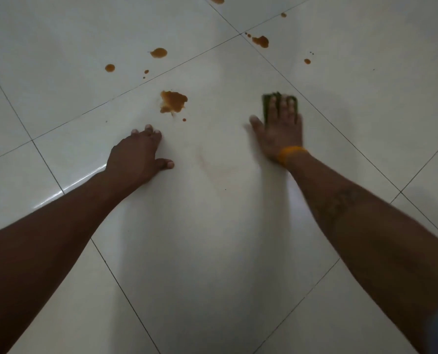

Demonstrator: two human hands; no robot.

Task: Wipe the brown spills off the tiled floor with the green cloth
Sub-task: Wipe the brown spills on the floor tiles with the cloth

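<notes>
On the tiled floor (212, 226), the right hand (279, 131) lies flat atop the cloth (265, 108) at 1 o'clock; the left hand (138, 152) rests at 10 o'clock, the largest spill (173, 101) between and beyond them, smaller spills (260, 41) scattered toward 12.

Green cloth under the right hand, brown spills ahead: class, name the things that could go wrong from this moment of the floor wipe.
1. The left hand braces on the glossy tiled floor just short of the largest brown spill; it may slip or slide into it.
2. The green cloth is small and mostly covered by the right hand, so bare fingers could drag through liquid.
3. A faint brown smear lies between the hands; wiping may spread stains rather than lift them.
</notes>
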